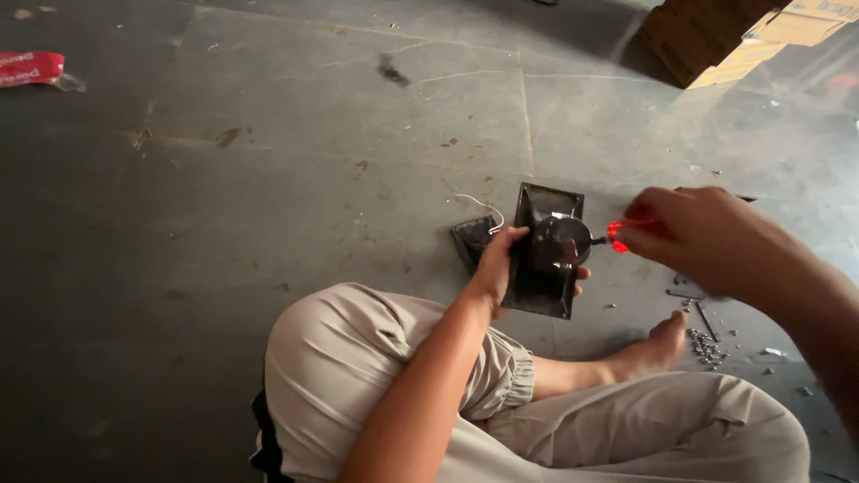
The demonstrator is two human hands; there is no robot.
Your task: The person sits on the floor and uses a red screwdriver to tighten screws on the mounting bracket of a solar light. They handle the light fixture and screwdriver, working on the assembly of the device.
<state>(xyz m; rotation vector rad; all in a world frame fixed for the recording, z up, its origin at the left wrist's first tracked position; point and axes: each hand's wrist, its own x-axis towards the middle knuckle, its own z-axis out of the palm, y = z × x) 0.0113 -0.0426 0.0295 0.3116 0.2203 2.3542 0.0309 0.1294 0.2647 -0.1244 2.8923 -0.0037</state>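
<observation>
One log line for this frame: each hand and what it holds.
left hand: grips black speaker | right hand: holds red-handled screwdriver at speaker | screws on floor

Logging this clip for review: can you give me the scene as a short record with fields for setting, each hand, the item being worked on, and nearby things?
setting: person seated cross-legged on a dark stone floor
left hand: left hand grips the edge of a black rectangular panel, held upright
right hand: right hand holds a red-handled tool against the round part on the panel
wire: thin white wire loops off the panel's top
floor items: small screws by the bare foot; cardboard boxes top right; red wrapper top left
</observation>
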